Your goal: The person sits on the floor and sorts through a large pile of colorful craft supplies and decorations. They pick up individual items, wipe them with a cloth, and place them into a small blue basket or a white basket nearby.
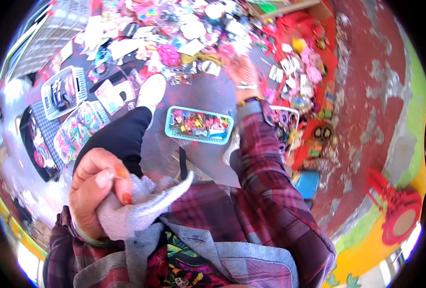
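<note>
Close in front of my chest, my left hand (pixel 95 192) is closed round a pale lilac cloth (pixel 136 213) with a pointed white end that sticks out to the right. The thumb and forefinger pinch together above it. My right arm reaches away from me, and my right hand (pixel 242 72) is over the near edge of a heap of small goods (pixel 174 33). Its fingers are blurred against pink and white pieces, so I cannot see if they hold anything. Between my feet stands a light blue basket (pixel 169 126) full of small colourful pieces.
At the left are a white basket (pixel 82 81) of dark items and another basket (pixel 105 111) with bright packets. My white shoe (pixel 152 91) stands near the heap. Goods lie on red cloth (pixel 330 62) at the right. A red round-seated chair (pixel 399 211) stands lower right.
</note>
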A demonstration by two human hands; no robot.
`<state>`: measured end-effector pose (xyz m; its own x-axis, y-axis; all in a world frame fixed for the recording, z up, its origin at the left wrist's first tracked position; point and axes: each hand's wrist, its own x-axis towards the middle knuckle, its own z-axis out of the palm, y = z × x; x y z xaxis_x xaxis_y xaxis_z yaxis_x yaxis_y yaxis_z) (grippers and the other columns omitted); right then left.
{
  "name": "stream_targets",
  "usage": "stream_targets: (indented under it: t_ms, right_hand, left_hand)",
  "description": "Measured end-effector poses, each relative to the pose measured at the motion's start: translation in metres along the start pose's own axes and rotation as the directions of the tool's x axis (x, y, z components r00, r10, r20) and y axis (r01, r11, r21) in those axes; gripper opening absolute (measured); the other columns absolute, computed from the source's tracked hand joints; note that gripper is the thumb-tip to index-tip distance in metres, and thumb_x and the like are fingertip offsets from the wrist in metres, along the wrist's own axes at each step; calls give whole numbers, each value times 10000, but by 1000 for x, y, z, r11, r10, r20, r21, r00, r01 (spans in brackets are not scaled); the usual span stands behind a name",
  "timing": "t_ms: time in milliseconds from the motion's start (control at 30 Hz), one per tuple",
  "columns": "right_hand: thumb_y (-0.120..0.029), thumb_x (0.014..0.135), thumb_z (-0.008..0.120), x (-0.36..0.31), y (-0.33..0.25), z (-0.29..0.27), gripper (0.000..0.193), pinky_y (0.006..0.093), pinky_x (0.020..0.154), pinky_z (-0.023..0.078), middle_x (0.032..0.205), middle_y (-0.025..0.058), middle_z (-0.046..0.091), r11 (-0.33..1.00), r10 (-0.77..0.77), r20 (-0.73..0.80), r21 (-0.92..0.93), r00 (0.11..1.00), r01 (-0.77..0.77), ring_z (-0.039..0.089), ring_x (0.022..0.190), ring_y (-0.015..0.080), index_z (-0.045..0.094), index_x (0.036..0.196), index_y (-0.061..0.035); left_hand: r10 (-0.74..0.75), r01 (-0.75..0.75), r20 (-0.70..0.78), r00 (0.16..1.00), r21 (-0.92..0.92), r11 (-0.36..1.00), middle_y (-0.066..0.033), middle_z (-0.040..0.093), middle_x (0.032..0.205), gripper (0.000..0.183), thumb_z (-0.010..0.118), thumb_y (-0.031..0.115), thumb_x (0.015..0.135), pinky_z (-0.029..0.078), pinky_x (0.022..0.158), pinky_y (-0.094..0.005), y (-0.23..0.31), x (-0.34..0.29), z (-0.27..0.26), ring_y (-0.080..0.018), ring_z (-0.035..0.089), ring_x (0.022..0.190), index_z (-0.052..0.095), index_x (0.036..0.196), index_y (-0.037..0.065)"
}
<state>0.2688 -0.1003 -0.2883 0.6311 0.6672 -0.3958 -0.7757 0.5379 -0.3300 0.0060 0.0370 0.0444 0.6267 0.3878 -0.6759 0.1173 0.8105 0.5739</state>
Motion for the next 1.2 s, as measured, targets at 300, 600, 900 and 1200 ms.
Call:
stream_targets:
  t_ms: [300, 600, 900, 1200]
  right_hand:
    - [10, 732, 524, -40, 64, 10, 366, 305, 650, 524, 947, 114, 553, 994, -12, -202, 101, 979, 33, 584, 797, 223, 430, 1085, -14]
    - [65, 722, 543, -64, 27, -3, 271, 279, 661, 512, 876, 75, 583, 979, -180, -182, -133, 967, 157, 586, 793, 186, 515, 972, -37]
    - [9, 737, 561, -59, 29, -13, 193, 257, 551, 466, 835, 53, 595, 985, -157, -181, -104, 971, 139, 586, 763, 173, 543, 919, -50]
    - [-48, 773, 536, -56, 24, -14, 139, 291, 587, 498, 841, 79, 593, 988, -151, -256, -83, 955, 134, 590, 764, 213, 538, 910, -21]
  left_hand:
    - [55, -57, 60, 997, 37, 998, -87, 449, 570, 149, 423, 138, 805, 349, 485, -187, -6, -10, -4, -96, 398, 493, 439, 822, -9]
    - [-12, 16, 133, 991, -26, 1000, -115, 488, 600, 131, 428, 107, 798, 365, 508, -211, -9, -18, -1, -129, 446, 532, 465, 837, -13]
    - [-33, 36, 146, 989, -22, 999, -120, 506, 621, 129, 450, 109, 791, 382, 517, -218, -13, -17, 5, -131, 470, 551, 475, 845, -6]
    - [-40, 39, 115, 993, 12, 999, -117, 511, 622, 122, 445, 110, 792, 382, 502, -215, -13, -13, 9, -128, 469, 535, 478, 840, 3]
